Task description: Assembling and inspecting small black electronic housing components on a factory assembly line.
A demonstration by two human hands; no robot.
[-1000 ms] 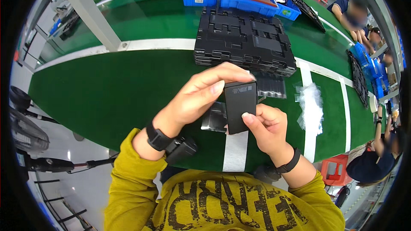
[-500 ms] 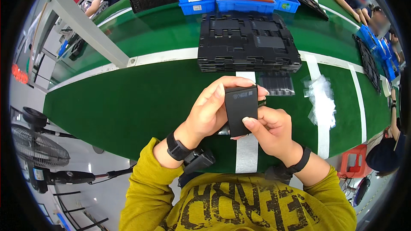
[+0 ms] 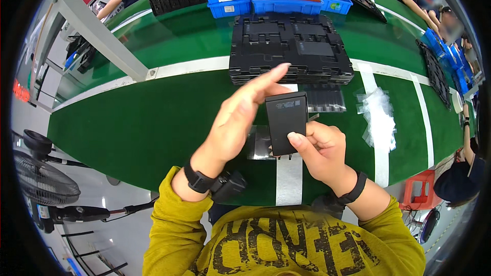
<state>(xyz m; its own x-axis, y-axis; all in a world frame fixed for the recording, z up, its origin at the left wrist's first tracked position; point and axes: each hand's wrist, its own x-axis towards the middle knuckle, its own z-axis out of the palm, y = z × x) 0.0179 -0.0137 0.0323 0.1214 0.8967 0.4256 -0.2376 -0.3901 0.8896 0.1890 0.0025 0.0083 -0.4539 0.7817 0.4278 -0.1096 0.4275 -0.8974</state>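
Note:
A flat black rectangular battery-like pack (image 3: pixel 285 122) stands almost upright, its broad side toward me and small grey print near the top. My right hand (image 3: pixel 326 148) pinches its lower right part, thumb on the front and fingers behind. A small tab or connector juts out at its right edge. My left hand (image 3: pixel 236 117) is open at the pack's upper left, fingers stretched out and pointing away; whether it still touches the pack I cannot tell. Below and behind the pack lies a clear plastic film piece (image 3: pixel 260 144), partly hidden.
A stack of black moulded trays (image 3: pixel 291 46) stands ahead, with dark flat strips (image 3: pixel 327 99) before it. Clear film pieces (image 3: pixel 378 120) are piled to the right on the green mat. Blue bins (image 3: pixel 286 2) stand farther back. A metal post (image 3: pixel 102 30) rises at left; co-workers sit around.
My left hand has let go of the pack's left side and opened, its fingers now stretched forward. My right hand keeps its hold. The view has shifted slightly.

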